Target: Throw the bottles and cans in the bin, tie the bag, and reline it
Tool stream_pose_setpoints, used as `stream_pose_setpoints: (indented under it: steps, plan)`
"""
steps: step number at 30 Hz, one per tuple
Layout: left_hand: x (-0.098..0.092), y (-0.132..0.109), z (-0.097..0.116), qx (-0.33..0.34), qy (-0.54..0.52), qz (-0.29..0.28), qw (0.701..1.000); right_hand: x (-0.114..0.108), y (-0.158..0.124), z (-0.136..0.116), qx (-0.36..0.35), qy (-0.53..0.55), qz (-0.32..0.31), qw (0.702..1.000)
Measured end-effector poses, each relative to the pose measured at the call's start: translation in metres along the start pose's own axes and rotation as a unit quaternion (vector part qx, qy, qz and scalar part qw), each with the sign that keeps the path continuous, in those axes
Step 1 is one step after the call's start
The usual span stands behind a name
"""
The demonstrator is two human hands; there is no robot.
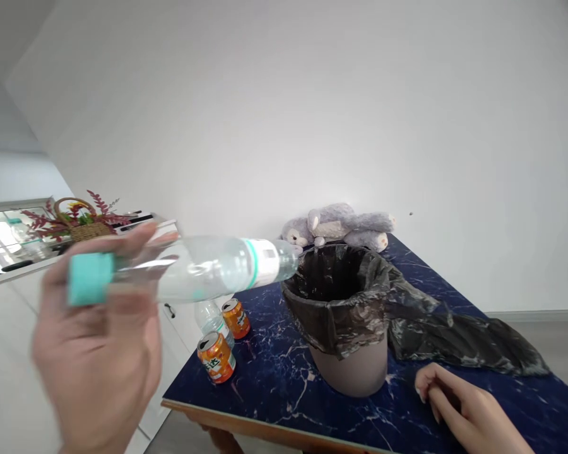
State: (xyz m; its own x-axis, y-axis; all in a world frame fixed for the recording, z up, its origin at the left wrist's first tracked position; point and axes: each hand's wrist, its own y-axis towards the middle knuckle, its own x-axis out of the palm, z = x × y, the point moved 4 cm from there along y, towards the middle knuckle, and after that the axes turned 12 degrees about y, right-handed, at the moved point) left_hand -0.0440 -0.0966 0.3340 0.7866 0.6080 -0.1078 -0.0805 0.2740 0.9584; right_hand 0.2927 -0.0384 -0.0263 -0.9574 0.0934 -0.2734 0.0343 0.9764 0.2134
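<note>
Held in my left hand (99, 353) is a clear plastic bottle (213, 268) with a teal cap, gripped near the neck. It lies almost level in the air, its base overlapping the left rim of the trash bin (353, 372) in view. A black plastic bag (355, 325) lines the bin and folds over its rim. My right hand (464, 400) rests on the dark blue marbled table (269, 378), right of the bin, fingers curled with nothing visible in them. Motion blurs the left hand and the cap.
Two orange soda cans, a nearer can (216, 357) and a farther can (235, 318), stand at the table's left with another clear bottle (211, 315). A grey plush toy (331, 227) lies behind the bin. More black plastic (468, 340) spreads rightward. A flower basket (89, 231) sits on the left counter.
</note>
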Motion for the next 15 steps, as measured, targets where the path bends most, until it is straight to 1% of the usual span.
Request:
stream_pose_setpoints:
  steps: [1, 3, 5, 7, 9, 11, 13, 15]
  plan:
    - [0.018, 0.000, 0.005, 0.009, -0.035, -0.017, 0.999, 0.001, 0.000, -0.003, -0.003, 0.007, -0.001, 1.000]
    - [0.052, -0.002, 0.010, 0.017, -0.079, -0.072, 0.994, 0.002, 0.000, -0.008, -0.009, 0.022, -0.001, 1.000]
    - [0.082, -0.007, 0.007, 0.004, -0.094, -0.144, 0.985, 0.002, 0.002, -0.013, -0.015, 0.038, -0.002, 0.999]
    - [0.105, -0.013, -0.001, -0.021, -0.085, -0.214, 0.973, 0.003, 0.004, -0.015, -0.016, 0.051, -0.008, 0.999]
    - [0.122, -0.020, -0.011, -0.044, -0.068, -0.276, 0.958, 0.003, 0.006, -0.016, -0.012, 0.060, -0.016, 0.998]
    - [0.132, -0.026, -0.020, -0.057, -0.042, -0.326, 0.943, 0.003, 0.007, -0.015, -0.008, 0.068, -0.020, 0.997]
    - [0.137, -0.030, -0.030, -0.065, 0.001, -0.367, 0.928, 0.004, 0.009, -0.014, -0.002, 0.077, -0.025, 0.997]
    - [0.138, -0.033, -0.038, -0.067, 0.049, -0.398, 0.914, 0.004, 0.010, -0.013, 0.005, 0.081, -0.030, 0.996]
